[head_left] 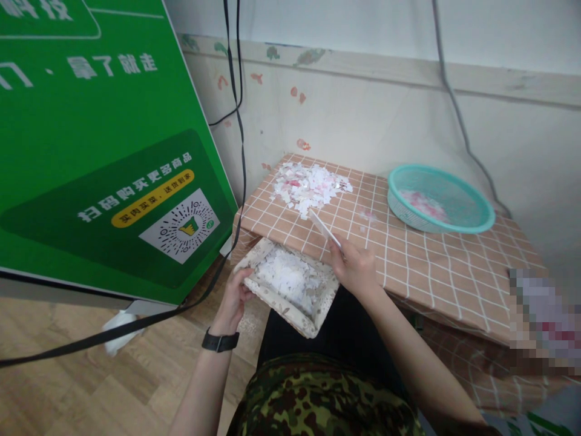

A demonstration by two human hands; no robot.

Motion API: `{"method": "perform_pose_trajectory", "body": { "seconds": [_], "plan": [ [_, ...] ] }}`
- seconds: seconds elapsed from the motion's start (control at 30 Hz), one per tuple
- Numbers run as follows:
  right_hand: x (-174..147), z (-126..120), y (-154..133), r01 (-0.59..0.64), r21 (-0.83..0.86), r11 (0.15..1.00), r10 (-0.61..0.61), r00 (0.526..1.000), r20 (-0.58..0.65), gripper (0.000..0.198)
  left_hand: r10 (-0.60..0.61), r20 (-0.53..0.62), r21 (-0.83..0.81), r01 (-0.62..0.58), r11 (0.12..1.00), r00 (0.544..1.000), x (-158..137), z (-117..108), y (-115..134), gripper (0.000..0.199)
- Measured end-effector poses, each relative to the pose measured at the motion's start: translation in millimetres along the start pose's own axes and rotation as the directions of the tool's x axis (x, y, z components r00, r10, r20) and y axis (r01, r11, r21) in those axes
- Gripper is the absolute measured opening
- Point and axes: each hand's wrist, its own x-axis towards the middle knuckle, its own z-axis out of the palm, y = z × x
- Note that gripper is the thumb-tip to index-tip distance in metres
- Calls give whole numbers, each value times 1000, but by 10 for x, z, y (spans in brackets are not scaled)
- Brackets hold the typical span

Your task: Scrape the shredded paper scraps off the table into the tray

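Observation:
My left hand (235, 301) grips the left side of a shallow patterned tray (282, 307), fingers closed on its rim. Inside the tray lies a heap of small white paper scraps (285, 272). The tray is tilted, just below the table's front edge. My right hand (357, 267) is closed around a thin, flat white strip (324, 229), whose exact kind I cannot make out. Its far tip is at the near edge of a spread pile of white and pinkish paper scraps (312, 184) on the table.
A turquoise plastic basket (440, 227) with pink and white bits inside stands on the checked tablecloth (422, 266). A few scraps lie between pile and basket. A green cabinet (113, 121) stands left, with a black strap (242, 151) hanging before it. A pixelated patch covers the right edge.

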Motion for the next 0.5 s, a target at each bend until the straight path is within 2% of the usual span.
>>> {"method": "perform_pose_trajectory", "body": {
  "seconds": [0.1,0.5],
  "plan": [
    [89,57,-27,-34,29,999,33,999,22,33,9,-3,5,-9,1000,1000,-1,7,2,40],
    [302,287,-105,-177,36,984,178,984,-27,37,-22,-16,2,22,1000,1000,11,-5,-5,40]
  ]
}}
